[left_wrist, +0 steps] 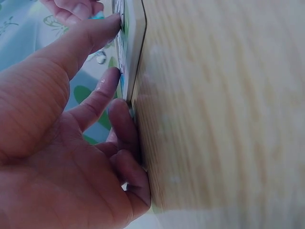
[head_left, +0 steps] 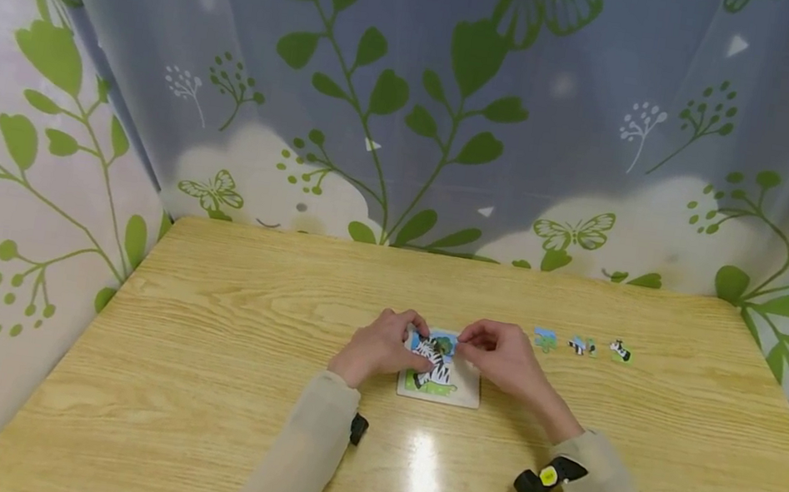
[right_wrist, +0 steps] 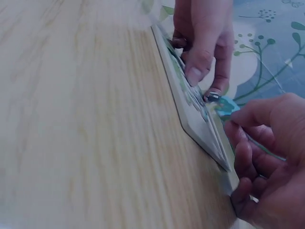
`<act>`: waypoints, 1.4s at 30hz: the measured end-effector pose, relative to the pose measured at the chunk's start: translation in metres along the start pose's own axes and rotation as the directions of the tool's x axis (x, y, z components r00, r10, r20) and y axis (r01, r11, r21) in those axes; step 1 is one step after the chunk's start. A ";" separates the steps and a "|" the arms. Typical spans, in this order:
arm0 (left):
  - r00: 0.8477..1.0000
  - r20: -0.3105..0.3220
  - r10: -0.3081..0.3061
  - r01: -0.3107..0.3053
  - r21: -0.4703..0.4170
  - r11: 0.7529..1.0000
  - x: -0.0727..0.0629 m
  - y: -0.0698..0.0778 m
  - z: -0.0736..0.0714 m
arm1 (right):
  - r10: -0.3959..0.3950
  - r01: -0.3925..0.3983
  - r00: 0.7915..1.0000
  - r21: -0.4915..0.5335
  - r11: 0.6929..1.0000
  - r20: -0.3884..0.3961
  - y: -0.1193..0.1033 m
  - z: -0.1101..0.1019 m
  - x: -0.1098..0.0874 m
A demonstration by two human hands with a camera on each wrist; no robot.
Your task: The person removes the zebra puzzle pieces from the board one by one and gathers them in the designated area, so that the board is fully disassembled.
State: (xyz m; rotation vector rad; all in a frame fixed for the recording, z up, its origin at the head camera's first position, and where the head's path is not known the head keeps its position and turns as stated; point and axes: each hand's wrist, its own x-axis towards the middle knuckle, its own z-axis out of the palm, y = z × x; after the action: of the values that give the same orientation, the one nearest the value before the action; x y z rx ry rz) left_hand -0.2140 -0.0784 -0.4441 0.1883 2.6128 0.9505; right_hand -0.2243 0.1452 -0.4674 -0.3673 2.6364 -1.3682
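Observation:
A small wooden jigsaw board (head_left: 467,391) lies on the table with a zebra picture (head_left: 438,376) partly filling its left side. My left hand (head_left: 384,345) rests at the board's left side, thumb on the zebra and index fingertip near the top edge. Its other fingers bend down beside the board in the left wrist view. At the board's upper right, my right hand (head_left: 500,357) pinches a blue and green puzzle piece (right_wrist: 226,106) between thumb and index finger. That piece is tilted up from the board, close to the left index fingertip.
Right of the board lie loose puzzle pieces in a row: a blue and green one (head_left: 545,339), some small blue, black and white ones (head_left: 580,346), and a black, white and green one (head_left: 620,350). A leaf-patterned curtain (head_left: 413,114) hangs behind the wooden table (head_left: 212,355).

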 end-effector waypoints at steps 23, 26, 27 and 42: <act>0.992 -0.046 0.116 -0.114 0.028 0.993 -0.027 -0.007 0.006 | 0.003 0.000 0.999 0.072 0.997 -0.043 0.023 -0.057 -0.052; 0.991 -0.026 0.133 -0.133 0.025 0.991 -0.030 -0.007 0.007 | 0.006 -0.003 0.998 0.048 0.999 -0.058 0.026 -0.063 -0.058; 0.990 -0.018 0.138 -0.137 0.026 0.990 -0.031 -0.007 0.007 | 0.006 -0.004 0.998 0.040 0.999 -0.062 0.028 -0.065 -0.060; 0.997 0.010 0.081 -0.081 0.042 0.996 -0.026 -0.003 0.011 | 0.037 -0.046 0.993 -0.076 0.996 -0.113 0.047 -0.087 -0.072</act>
State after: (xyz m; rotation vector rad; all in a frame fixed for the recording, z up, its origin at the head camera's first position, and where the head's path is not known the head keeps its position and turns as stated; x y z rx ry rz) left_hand -0.1854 -0.0802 -0.4461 0.3109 2.6368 0.9195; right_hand -0.1829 0.2600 -0.4550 -0.2502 2.7781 -1.3121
